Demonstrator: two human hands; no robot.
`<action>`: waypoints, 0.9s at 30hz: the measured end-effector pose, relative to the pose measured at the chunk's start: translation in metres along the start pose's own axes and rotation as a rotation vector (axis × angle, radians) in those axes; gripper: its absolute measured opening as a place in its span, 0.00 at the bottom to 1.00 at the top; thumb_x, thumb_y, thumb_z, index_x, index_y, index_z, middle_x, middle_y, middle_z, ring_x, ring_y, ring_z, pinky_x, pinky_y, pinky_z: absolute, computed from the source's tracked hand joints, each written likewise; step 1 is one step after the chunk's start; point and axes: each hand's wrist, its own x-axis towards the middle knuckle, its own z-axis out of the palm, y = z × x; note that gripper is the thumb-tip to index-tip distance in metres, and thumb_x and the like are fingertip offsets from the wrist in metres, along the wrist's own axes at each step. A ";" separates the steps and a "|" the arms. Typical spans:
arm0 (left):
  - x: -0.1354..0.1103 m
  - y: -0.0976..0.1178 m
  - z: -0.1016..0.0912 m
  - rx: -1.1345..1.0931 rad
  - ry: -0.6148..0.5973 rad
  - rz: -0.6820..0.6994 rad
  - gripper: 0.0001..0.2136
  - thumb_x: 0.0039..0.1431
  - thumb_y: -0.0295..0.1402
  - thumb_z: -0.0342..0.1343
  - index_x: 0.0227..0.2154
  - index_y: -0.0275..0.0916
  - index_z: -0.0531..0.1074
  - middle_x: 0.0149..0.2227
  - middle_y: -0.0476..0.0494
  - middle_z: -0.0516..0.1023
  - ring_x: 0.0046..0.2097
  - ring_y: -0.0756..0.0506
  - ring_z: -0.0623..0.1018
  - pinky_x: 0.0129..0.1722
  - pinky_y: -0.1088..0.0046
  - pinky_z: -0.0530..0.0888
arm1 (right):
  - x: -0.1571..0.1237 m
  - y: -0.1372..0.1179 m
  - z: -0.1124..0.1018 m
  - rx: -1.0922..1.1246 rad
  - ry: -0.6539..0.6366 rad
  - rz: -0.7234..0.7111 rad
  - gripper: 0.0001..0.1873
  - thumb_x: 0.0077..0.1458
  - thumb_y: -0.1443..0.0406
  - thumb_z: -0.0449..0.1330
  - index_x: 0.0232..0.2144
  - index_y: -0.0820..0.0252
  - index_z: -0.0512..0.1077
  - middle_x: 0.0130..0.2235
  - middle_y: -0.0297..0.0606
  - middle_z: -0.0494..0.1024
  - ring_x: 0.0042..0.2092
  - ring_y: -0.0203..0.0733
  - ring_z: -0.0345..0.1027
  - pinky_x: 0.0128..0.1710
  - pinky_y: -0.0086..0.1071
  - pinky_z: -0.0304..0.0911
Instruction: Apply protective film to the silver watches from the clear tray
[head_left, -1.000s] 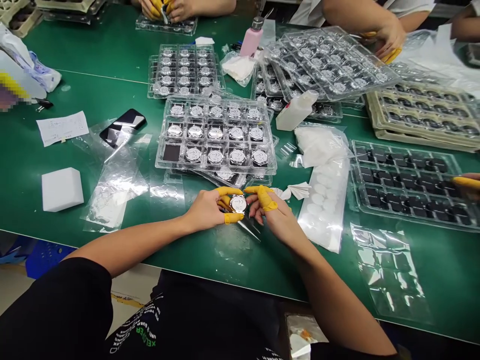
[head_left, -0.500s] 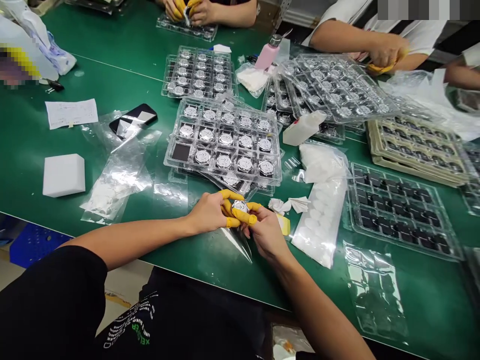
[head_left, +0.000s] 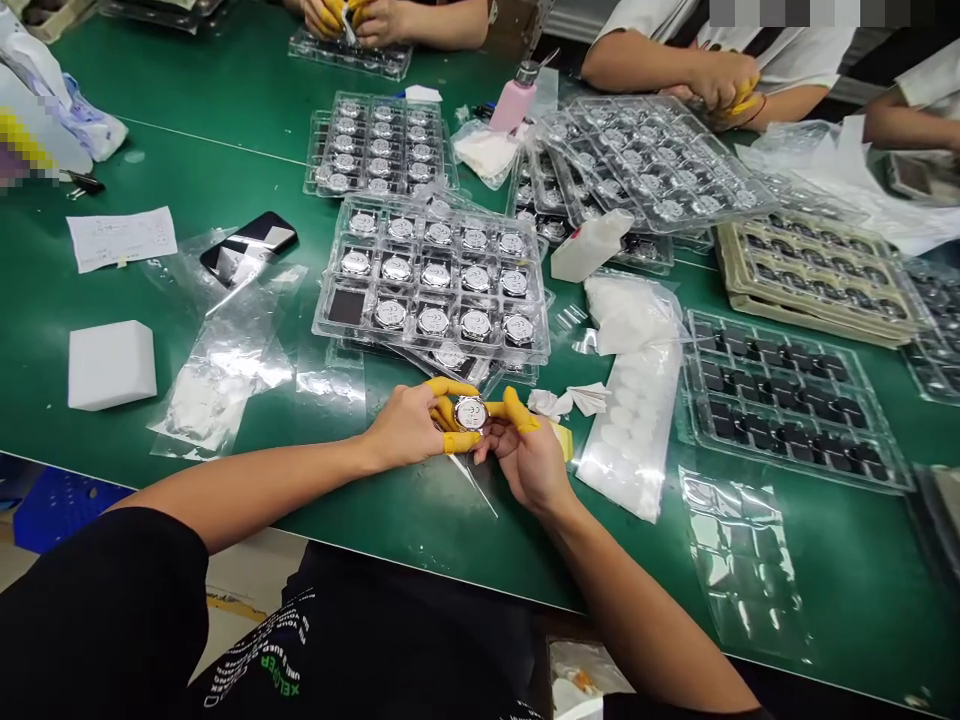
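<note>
A round silver watch head, printed side up, sits between my hands near the table's front edge. My left hand, with yellow finger cots on it, grips the watch head from the left between thumb and fingers. On the right, my right hand also wears yellow cots; its fingers touch the watch head's right edge while the thumb stands raised. Just beyond lies a clear tray of watch heads, one pocket showing only its dark bottom. Clear film is on the table below my hands.
Crumpled white paper and a bag of white discs lie right of my hands. Farther right is a tray of black parts. A white bottle, white block and phone are around. Co-workers' hands work across the table.
My right thumb has lifted off the watch head, uncovering more of its printed face. The whole view has shifted slightly, moving most things a little left.
</note>
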 end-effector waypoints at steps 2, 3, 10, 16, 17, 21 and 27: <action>0.000 0.001 0.000 0.004 0.010 0.002 0.28 0.43 0.33 0.71 0.52 0.38 0.77 0.30 0.48 0.82 0.30 0.50 0.80 0.34 0.75 0.78 | 0.000 -0.002 -0.001 -0.058 -0.045 0.003 0.27 0.46 0.42 0.69 0.23 0.58 0.71 0.20 0.34 0.71 0.22 0.37 0.67 0.20 0.31 0.67; 0.000 0.001 0.000 0.000 0.009 0.002 0.29 0.43 0.32 0.71 0.52 0.38 0.77 0.30 0.48 0.82 0.31 0.50 0.80 0.34 0.75 0.78 | 0.000 -0.002 -0.001 -0.104 -0.056 0.004 0.26 0.45 0.44 0.71 0.25 0.59 0.72 0.20 0.33 0.71 0.21 0.35 0.66 0.20 0.30 0.66; -0.002 0.003 0.000 0.011 -0.012 -0.011 0.28 0.44 0.33 0.69 0.51 0.37 0.77 0.30 0.49 0.82 0.31 0.49 0.81 0.36 0.73 0.79 | 0.005 0.010 -0.004 -0.142 -0.031 -0.006 0.27 0.43 0.43 0.70 0.22 0.60 0.70 0.17 0.31 0.70 0.17 0.32 0.62 0.16 0.27 0.61; -0.002 0.003 -0.001 0.080 -0.014 0.010 0.26 0.45 0.34 0.68 0.50 0.36 0.77 0.30 0.49 0.81 0.31 0.49 0.79 0.36 0.74 0.78 | 0.015 0.021 -0.007 -0.205 -0.060 0.013 0.32 0.48 0.36 0.63 0.25 0.59 0.66 0.19 0.30 0.70 0.18 0.32 0.63 0.17 0.25 0.60; -0.002 0.003 -0.001 0.078 -0.017 0.008 0.26 0.45 0.33 0.68 0.50 0.36 0.77 0.30 0.49 0.80 0.31 0.49 0.79 0.35 0.74 0.77 | 0.016 0.022 -0.007 -0.220 -0.069 0.014 0.33 0.48 0.35 0.62 0.26 0.58 0.66 0.19 0.30 0.70 0.18 0.32 0.64 0.17 0.25 0.59; -0.001 0.003 -0.001 0.073 -0.030 0.000 0.26 0.45 0.33 0.68 0.51 0.36 0.77 0.30 0.49 0.80 0.31 0.50 0.78 0.35 0.75 0.76 | 0.017 0.022 -0.005 -0.259 -0.088 0.011 0.33 0.48 0.34 0.59 0.27 0.58 0.64 0.19 0.29 0.70 0.18 0.32 0.63 0.18 0.25 0.58; 0.002 0.005 -0.002 0.093 -0.001 -0.008 0.25 0.46 0.35 0.68 0.50 0.36 0.77 0.32 0.46 0.82 0.32 0.48 0.80 0.34 0.75 0.77 | 0.021 0.009 -0.002 -0.232 -0.029 -0.037 0.33 0.42 0.41 0.69 0.39 0.59 0.70 0.24 0.28 0.73 0.18 0.28 0.59 0.17 0.25 0.52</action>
